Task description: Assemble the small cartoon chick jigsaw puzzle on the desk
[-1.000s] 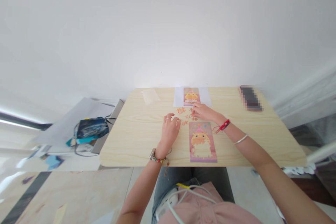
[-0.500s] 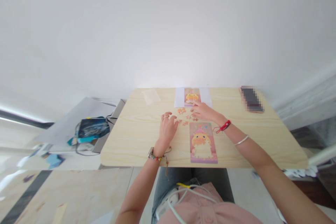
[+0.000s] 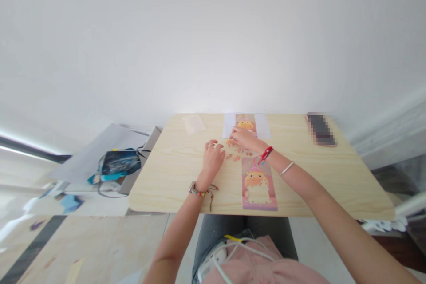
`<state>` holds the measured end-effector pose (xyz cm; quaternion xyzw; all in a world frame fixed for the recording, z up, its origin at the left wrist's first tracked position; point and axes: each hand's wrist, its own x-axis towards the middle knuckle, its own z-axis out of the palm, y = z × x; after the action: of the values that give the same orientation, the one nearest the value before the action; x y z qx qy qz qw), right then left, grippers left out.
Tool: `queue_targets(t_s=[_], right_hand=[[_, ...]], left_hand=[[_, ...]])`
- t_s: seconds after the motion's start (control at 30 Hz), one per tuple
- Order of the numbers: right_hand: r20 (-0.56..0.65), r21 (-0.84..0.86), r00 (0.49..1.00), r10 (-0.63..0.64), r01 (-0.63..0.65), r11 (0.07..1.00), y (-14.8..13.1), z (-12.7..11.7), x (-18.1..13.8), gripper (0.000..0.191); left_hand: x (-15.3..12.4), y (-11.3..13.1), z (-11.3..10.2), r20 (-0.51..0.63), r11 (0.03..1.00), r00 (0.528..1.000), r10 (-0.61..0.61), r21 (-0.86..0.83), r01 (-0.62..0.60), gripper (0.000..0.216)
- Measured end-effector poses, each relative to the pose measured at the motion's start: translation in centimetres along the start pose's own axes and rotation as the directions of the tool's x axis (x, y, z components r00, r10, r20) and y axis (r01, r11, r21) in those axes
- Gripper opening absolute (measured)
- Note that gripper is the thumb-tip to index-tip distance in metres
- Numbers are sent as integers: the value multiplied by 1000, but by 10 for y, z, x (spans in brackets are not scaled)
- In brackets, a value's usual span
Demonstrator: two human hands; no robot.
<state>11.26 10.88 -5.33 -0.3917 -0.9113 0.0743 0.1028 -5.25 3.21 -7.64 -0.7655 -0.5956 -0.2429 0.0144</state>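
My right hand (image 3: 245, 137) reaches over the loose jigsaw pieces (image 3: 236, 158), its fingers bent down and close together at the far left of the group. Whatever lies between those fingertips is hidden. To the left of the pieces, my left hand (image 3: 213, 159) hovers low with loosely curled, parted fingers and nothing in them. Nearer to me lies a partly filled jigsaw puzzle (image 3: 258, 177) of a yellow cartoon animal in a pink hat, its lower middle a bare pale area. My right wrist covers part of its top edge.
Behind the pieces, a white sheet (image 3: 262, 125) bears a matching picture (image 3: 245, 123). A translucent bag (image 3: 194, 124) lies at the back left of the wooden table (image 3: 166, 173), a phone (image 3: 321, 129) at the back right. A dark bag (image 3: 120, 162) sits beyond the left edge.
My right hand has moved left across the loose pieces, and its forearm now passes over the puzzle's top right corner. My left hand has stayed almost in place.
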Motion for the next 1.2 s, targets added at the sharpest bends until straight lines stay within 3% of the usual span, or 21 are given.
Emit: queue_targets(t_s=[0.2, 0.43, 0.57, 0.73, 0.93, 1.07, 1.2], right_hand=[[78, -54, 996, -31, 36, 998, 0, 3, 8, 17], [72, -100, 995, -63, 70, 992, -2, 2, 5, 17], [-35, -108, 999, -28, 24, 994, -6, -4, -11, 16], [-186, -69, 983, 8, -21, 997, -18, -16, -40, 12], [-251, 22, 962, 108, -105, 994, -32, -26, -60, 10], [-279, 107, 954, 111, -84, 991, -32, -25, -66, 10], [-352, 160, 934, 63, -6, 987, -27, -26, -70, 22]], left_hand=[[20, -4, 6, 39, 1000, 999, 11, -5, -11, 14], [35, -13, 16, 66, 996, 997, 45, -85, -40, 7], [27, -5, 13, -6, 986, 1000, 22, -165, -23, 17], [20, 21, 3, -103, 979, 995, 13, -201, -34, 15], [17, 41, -7, -150, 976, 988, 44, -203, -74, 11], [14, 43, -9, -167, 971, 985, 39, -226, -77, 10], [10, 41, -10, -181, 970, 979, 97, -202, -133, 10]])
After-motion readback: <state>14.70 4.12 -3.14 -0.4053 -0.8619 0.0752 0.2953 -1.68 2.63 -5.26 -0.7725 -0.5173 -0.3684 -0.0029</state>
